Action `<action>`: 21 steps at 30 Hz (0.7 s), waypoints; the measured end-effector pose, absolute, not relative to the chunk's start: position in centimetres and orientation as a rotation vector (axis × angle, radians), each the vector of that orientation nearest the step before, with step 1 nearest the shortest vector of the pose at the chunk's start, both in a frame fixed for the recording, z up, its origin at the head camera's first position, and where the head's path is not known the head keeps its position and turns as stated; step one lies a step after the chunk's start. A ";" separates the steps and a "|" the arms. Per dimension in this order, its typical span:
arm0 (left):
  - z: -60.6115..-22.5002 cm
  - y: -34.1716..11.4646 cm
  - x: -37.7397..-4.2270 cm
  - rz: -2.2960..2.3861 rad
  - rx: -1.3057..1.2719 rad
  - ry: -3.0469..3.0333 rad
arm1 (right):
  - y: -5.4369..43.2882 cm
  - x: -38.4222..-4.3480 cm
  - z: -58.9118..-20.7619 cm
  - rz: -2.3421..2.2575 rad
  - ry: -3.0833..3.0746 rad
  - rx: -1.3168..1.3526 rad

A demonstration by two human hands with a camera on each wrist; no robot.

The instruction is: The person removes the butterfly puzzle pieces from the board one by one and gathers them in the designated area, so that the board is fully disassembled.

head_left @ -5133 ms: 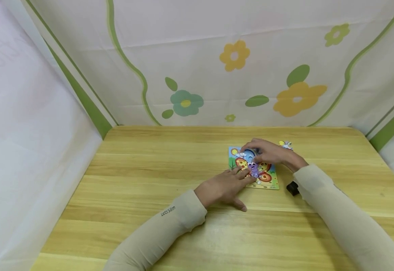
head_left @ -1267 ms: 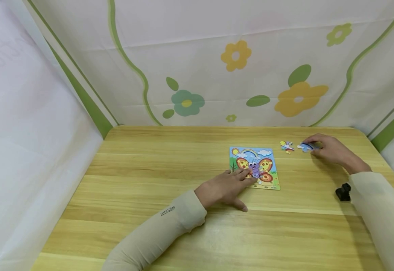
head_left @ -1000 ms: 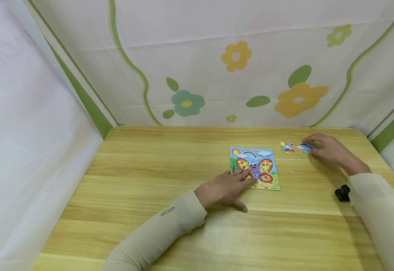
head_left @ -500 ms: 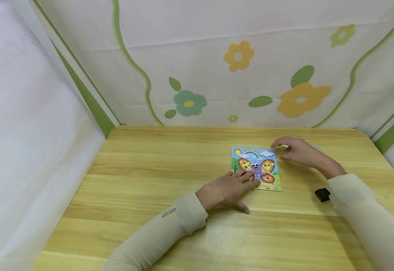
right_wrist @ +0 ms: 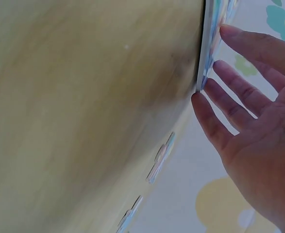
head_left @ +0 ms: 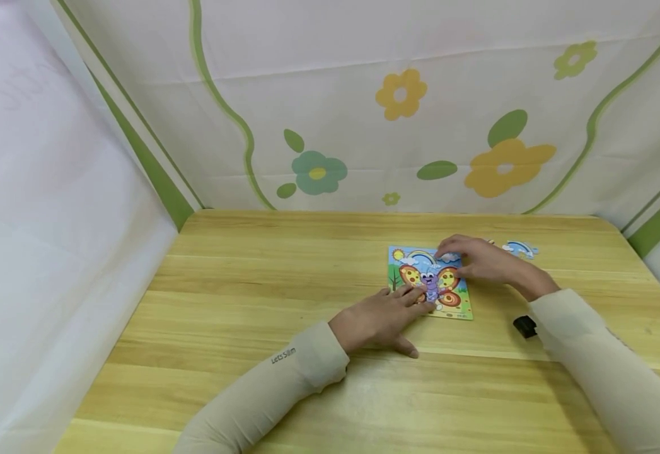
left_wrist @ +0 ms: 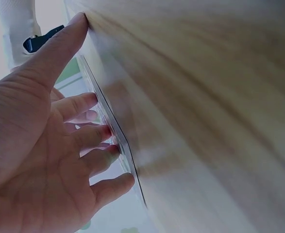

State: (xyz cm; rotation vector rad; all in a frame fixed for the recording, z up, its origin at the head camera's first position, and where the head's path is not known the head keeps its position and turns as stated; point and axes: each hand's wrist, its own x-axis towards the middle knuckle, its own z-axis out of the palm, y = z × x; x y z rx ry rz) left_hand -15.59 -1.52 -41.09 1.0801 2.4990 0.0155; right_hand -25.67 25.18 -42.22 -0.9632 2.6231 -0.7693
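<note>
A square butterfly jigsaw puzzle [head_left: 460, 309] lies on the wooden table, its picture showing a sun, a rainbow and clouds. My left hand [head_left: 377, 320] rests on its lower left part, fingers spread and thumb out over the wood. In the left wrist view the left fingertips [left_wrist: 127, 178] reach the board's edge. My right hand [head_left: 485, 260] is over the upper right corner, fingers bent lightly and apart, touching the puzzle; no loose piece shows in them. A rainbow puzzle piece [head_left: 519, 248] lies to the right. Another piece [head_left: 490, 241] is mostly hidden behind the right hand.
Both loose pieces lie flat near the table's far edge; in the right wrist view one piece [right_wrist: 160, 158] is nearer the board. A white curtain [head_left: 352, 132] with printed flowers stands behind the table. A black device [head_left: 525, 326] sits at the right cuff.
My right hand moved from the puzzle's upper middle to the rainbow piece on the table, let it go there, then came back left to the puzzle's upper right corner. The left hand stayed put.
</note>
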 end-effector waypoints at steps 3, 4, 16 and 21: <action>-41.0 -1.5 -15.6 0.012 1.082 2.495 | 25.1 -25.7 -42.4 -0.747 2.612 -0.972; -41.0 -1.5 -15.6 0.011 1.082 2.493 | 25.0 -25.7 -42.4 -0.737 2.612 -0.976; -41.0 -1.5 -15.7 0.016 1.076 2.484 | 24.6 -25.9 -42.4 -0.695 2.581 -0.997; -41.2 -1.5 -15.7 0.023 1.076 2.485 | 24.7 -25.7 -42.6 -0.700 2.599 -0.992</action>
